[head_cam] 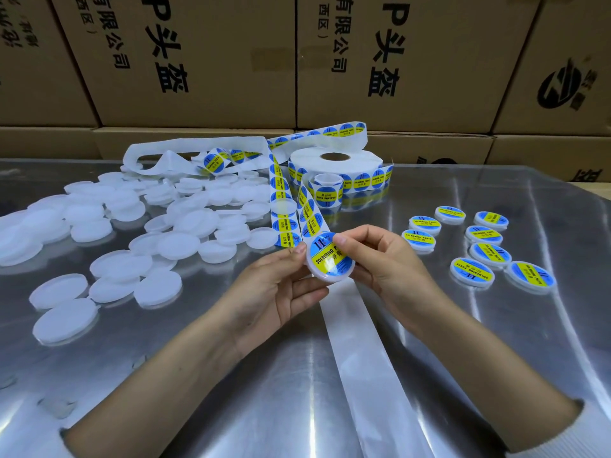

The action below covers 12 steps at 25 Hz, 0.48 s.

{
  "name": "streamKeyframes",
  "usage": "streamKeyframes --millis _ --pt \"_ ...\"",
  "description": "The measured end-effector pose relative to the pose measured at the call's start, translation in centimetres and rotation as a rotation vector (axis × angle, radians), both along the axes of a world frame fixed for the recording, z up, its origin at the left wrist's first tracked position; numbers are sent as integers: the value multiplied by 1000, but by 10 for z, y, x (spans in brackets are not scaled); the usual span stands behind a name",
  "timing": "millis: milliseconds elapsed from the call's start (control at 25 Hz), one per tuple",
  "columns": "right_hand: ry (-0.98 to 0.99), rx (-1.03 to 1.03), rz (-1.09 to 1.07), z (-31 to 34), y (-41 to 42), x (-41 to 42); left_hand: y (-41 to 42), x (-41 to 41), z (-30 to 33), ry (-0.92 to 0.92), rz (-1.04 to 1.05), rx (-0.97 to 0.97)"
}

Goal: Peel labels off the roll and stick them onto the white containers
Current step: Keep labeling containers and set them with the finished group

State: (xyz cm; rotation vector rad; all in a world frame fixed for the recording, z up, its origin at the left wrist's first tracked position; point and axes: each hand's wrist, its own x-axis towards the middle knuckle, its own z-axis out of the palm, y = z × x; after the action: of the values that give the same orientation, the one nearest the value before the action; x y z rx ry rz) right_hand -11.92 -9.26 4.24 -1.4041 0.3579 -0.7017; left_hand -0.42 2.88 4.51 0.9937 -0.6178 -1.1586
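Held above the shiny table (231,375): white container (325,271) pinched between left hand (281,285) fingertips and right hand (380,259) curled fingers, right thumb pressing its blue-yellow label (325,254).

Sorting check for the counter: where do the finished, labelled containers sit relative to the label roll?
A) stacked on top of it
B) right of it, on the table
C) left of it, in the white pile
B: the labelled containers lie right of the label roll; the left pile is bare white.
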Motion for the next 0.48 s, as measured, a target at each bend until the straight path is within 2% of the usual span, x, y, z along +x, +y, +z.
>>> streamKeyframes --millis 120,240,400,480 --pt "-89 -183 -76 1 3 3 0 -1 1 21 1 -25" --pt "-87 -369 -119 4 5 2 1 0 2 20 5 -55" --pt "44 -248 -88 13 1 -5 2 0 3 -24 -9 -50" --pt "81 -252 -32 11 6 -5 2 -1 4 -53 -30 -59"
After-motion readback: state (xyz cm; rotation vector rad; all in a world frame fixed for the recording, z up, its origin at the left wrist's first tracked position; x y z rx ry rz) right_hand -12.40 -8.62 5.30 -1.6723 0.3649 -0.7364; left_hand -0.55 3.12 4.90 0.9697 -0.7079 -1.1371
